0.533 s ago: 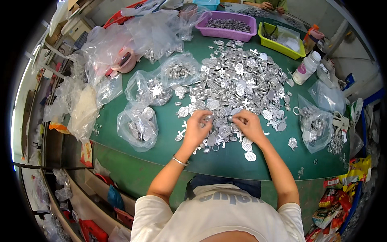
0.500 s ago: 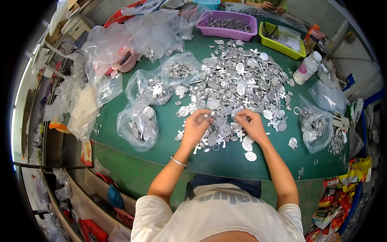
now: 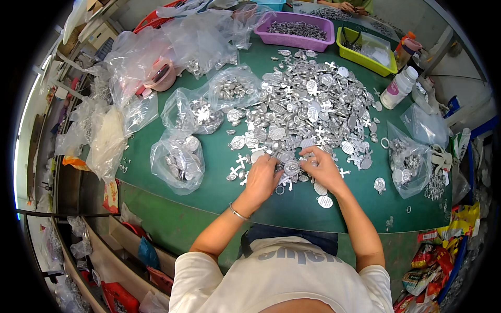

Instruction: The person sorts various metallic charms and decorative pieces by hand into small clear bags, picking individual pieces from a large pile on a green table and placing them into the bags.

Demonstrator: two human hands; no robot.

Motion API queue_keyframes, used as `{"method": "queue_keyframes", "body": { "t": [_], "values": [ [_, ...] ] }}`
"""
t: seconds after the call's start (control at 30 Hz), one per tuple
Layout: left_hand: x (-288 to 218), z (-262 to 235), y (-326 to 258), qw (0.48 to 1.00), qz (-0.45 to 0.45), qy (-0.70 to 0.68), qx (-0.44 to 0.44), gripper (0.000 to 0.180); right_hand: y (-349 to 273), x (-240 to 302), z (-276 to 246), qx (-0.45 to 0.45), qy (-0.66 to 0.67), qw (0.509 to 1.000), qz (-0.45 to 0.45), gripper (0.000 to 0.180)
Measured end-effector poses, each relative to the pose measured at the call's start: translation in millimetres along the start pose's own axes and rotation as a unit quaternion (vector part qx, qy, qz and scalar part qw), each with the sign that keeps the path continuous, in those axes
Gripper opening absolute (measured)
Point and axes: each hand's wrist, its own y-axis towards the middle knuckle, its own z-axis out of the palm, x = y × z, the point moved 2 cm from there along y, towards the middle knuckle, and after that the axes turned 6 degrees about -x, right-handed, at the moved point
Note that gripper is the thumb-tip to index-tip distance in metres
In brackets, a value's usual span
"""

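A broad heap of silver-coloured metal medals and small crosses (image 3: 313,112) covers the middle of the green table. At its near edge my left hand (image 3: 262,177) has its fingers bent down among the pieces, thumb toward the right. My right hand (image 3: 321,169) is opposite, fingers curled and tips down at the pile. A round medal (image 3: 291,167) shows between the two hands. Whatever small piece each hand pinches is hidden by the fingers. Below my right hand lies an oval medal (image 3: 324,202).
Clear plastic bags of medals (image 3: 180,164) lie left of the heap, another bag (image 3: 407,164) right. A purple basin (image 3: 295,40), a green-yellow tray (image 3: 368,57) and a white bottle (image 3: 399,88) stand beyond. At the far end, another person's hands (image 3: 352,8) are visible.
My left hand has moved right and slightly nearer me, now lower over the pile's near edge. My right hand has come down slightly, its fingers among the medals.
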Motion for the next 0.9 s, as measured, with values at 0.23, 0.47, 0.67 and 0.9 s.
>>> {"method": "queue_keyframes", "body": {
  "t": [0.23, 0.47, 0.67, 0.9],
  "values": [
    [11.0, -3.4, 0.8, 0.959, -0.196, -0.201, 0.029, 0.019, -0.5, 0.6, 11.5, -0.002, -0.262, 0.96, -0.098, 0.026],
    [-10.8, -12.4, 3.8, 0.559, -0.41, -0.719, 0.057, 0.017, -1.6, -25.0, -34.1, -0.154, 0.016, 0.988, -0.011, 0.011],
    [-5.2, 7.3, -6.2, 0.964, -0.122, -0.224, 0.076, 0.015, -10.8, -10.9, -53.1, -0.211, -0.065, 0.975, 0.009, 0.021],
    [-11.5, 12.1, 3.7, 0.999, 0.007, 0.006, 0.04, 0.017, -12.9, -6.9, 1.2, -0.048, -0.239, 0.962, -0.125, 0.028]
  ]
}}
